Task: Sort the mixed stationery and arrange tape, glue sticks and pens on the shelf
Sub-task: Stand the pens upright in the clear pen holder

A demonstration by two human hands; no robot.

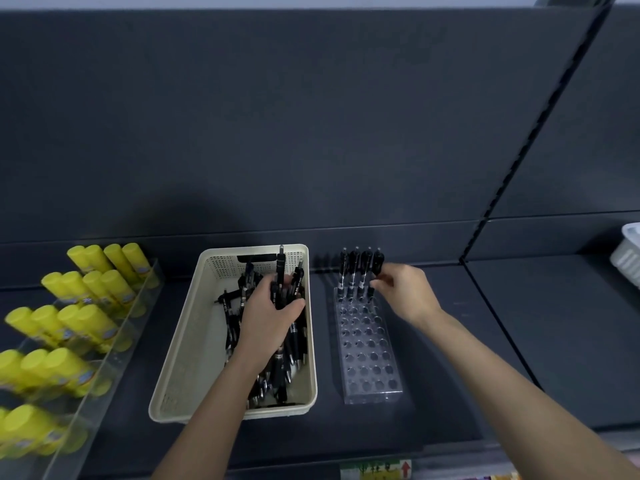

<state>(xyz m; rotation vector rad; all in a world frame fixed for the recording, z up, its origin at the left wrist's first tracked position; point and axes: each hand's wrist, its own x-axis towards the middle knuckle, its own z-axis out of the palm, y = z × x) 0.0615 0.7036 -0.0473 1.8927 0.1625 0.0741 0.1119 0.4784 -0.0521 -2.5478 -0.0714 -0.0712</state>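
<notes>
A cream plastic basket (183, 358) on the dark shelf holds several loose black pens (294, 344). My left hand (270, 315) is inside the basket and grips a black pen (280, 268) that stands upright above the others. To the right lies a clear acrylic pen rack (367, 362) with many holes. Several black pens stand in its far row. My right hand (405, 292) pinches the rightmost standing pen (378, 263) in that row.
Yellow glue sticks (83, 323) fill a clear stepped display at the left. A white basket (628, 258) sits at the far right on the neighbouring shelf section. The grey back panel rises behind. A price label (375, 469) sticks to the shelf's front edge.
</notes>
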